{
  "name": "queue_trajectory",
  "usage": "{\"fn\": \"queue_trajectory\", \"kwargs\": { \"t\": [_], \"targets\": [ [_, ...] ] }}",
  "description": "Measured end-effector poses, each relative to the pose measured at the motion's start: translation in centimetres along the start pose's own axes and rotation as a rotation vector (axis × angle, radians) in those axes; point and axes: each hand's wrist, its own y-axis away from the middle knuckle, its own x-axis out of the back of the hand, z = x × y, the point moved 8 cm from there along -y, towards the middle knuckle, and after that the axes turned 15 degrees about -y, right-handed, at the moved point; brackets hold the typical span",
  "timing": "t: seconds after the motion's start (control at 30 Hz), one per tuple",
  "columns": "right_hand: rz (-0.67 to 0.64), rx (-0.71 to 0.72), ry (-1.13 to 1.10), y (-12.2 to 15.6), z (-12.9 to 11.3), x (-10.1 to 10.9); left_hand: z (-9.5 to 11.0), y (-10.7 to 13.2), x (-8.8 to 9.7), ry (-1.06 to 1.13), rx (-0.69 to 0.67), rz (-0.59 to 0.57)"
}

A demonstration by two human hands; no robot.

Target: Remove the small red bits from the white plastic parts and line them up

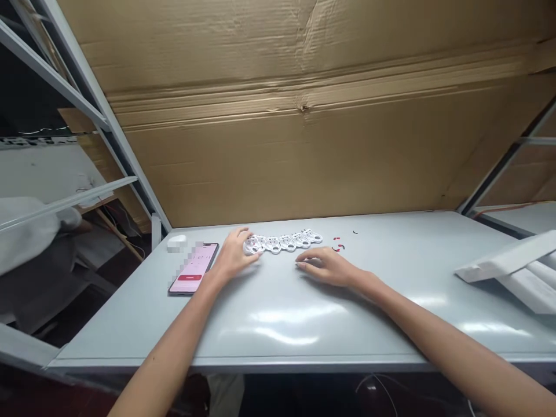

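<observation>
A row of several small white plastic parts (284,241) lies on the grey table (304,313), near its far edge. My left hand (234,253) rests at the left end of the row, its fingers curled over the first white part and touching it. My right hand (328,267) lies low on the table just in front of the row's right half, fingers stretched forward and loosely apart, nothing visible in it. Tiny red and black bits (337,245) sit just right of the row.
A phone (193,269) with a lit pink screen lies left of my left hand, a small white object (176,239) behind it. White foam or plastic strips (516,266) lie at the right edge. A cardboard wall (304,127) backs the table; metal shelving (87,104) stands left.
</observation>
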Motion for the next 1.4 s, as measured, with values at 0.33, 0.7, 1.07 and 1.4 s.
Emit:
{"fn": "queue_trajectory", "kwargs": {
  "t": [0.33,0.7,1.07,1.4],
  "targets": [
    [0.300,-0.233,0.243,1.2,5.3,8.1,-3.5,0.1,-2.2,-0.059,0.069,-0.148],
    [0.057,-0.291,0.305,1.5,6.3,7.0,-4.0,0.3,-5.0,0.049,0.080,-0.274],
    [0.168,-0.349,0.286,1.5,6.6,7.4,-3.4,0.5,-4.9,0.080,0.073,-0.309],
    [0.350,-0.298,0.160,1.4,5.7,8.3,-3.5,0.2,-4.9,0.118,0.091,-0.266]
  ]
}}
